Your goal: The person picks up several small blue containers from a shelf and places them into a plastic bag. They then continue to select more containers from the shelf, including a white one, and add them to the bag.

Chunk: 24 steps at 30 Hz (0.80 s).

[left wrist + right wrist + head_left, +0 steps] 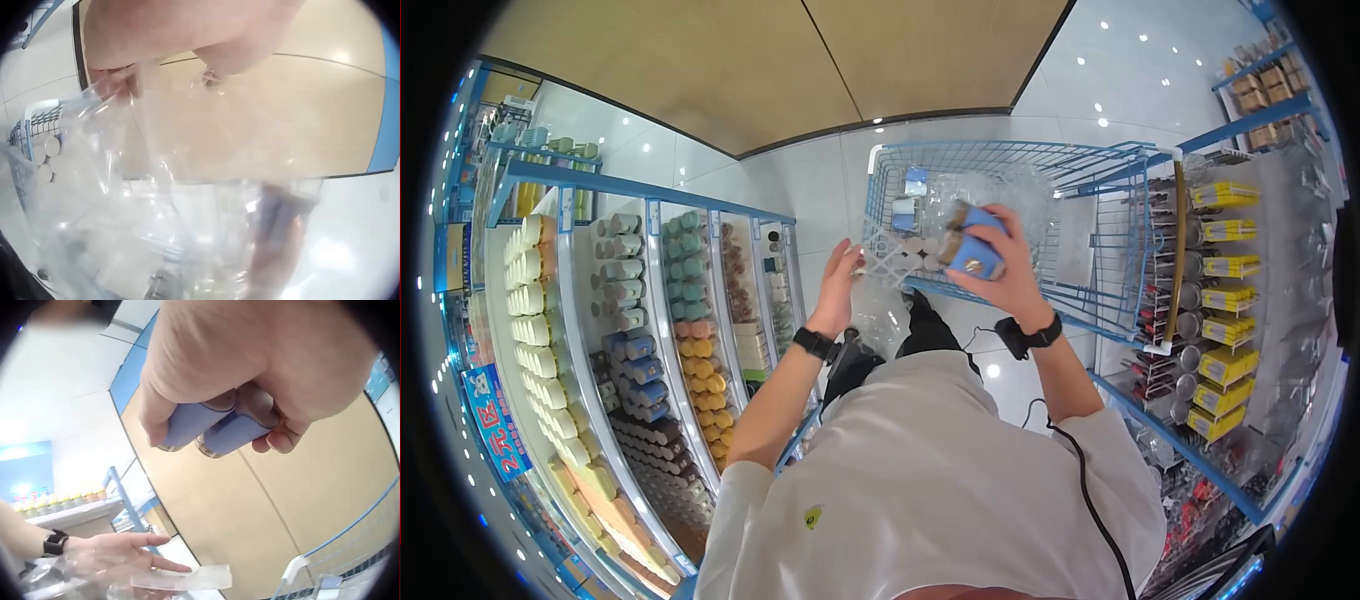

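Observation:
My right hand [992, 238] grips two blue cylinder cups [978, 252] with metallic rims and holds them over the blue wire shopping cart [1000, 150]. In the right wrist view the fingers [250, 362] wrap the two cups [206, 425] from above. My left hand [840, 275], fingers nearly straight, holds a clear plastic bag [882, 312] just in front of the cart's near end. The bag [187, 206] fills the left wrist view, its upper edge pinched under the fingers [119, 75]. The right wrist view shows that hand [125, 553] lying on the plastic edge [181, 578].
The cart holds white cups [910, 255], a blue box [905, 215] and clear wrapping [990, 190]. Shelves of stacked cups in several colours [690, 330] line the left. A rack with yellow packs [1225, 300] stands close on the right. Shiny white floor [800, 190] lies beyond.

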### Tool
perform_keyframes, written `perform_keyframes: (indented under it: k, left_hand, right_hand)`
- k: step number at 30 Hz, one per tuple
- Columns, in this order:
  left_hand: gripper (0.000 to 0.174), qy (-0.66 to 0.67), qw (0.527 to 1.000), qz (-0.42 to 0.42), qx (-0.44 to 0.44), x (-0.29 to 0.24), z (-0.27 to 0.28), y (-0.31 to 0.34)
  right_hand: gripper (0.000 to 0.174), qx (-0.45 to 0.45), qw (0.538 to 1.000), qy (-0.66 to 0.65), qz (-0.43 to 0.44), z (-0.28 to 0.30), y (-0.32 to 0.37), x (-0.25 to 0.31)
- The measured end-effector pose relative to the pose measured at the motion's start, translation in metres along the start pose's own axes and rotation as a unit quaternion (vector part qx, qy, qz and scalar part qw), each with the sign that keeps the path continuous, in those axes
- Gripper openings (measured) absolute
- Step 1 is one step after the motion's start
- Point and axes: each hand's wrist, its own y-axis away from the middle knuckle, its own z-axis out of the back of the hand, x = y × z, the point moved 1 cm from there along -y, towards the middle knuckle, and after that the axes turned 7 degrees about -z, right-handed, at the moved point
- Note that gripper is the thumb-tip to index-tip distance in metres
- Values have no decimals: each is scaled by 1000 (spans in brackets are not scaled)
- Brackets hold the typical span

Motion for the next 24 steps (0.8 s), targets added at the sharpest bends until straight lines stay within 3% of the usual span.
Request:
perform_keyframes:
  k: [3,9,13,17,19,20,22,23,24]
  left_hand:
    - [109,-25,999,17,32,7,-52,-28]
    - [125,50,985,113,121,64,-174,-89]
    - [111,24,974,106,197,71,-251,-95]
    - [102,-82,943,161,278,79,-272,-97]
    - [93,-301,900,48,311,105,-266,-110]
    - [93,-302,900,47,310,113,-264,-112]
    - [87,-452,829,-35,329,119,-255,-111]
    - [87,-453,829,-35,326,123,-249,-108]
    - [85,-494,795,-78,342,134,-240,-105]
  right_hand:
    - [61,-66,995,49,-62,41,18,-16]
    - [63,-164,972,86,-144,88,69,-34]
    - [63,-196,960,109,-166,101,99,-36]
    - [62,-210,953,110,-189,105,118,-35]
    - [62,-209,953,111,-189,105,124,-40]
    - [62,-207,953,115,-189,105,125,-42]
    - [62,-205,953,112,-192,104,124,-41]
    - [62,-201,954,111,-194,103,122,-41]
    - [62,-198,955,108,-193,103,121,-40]
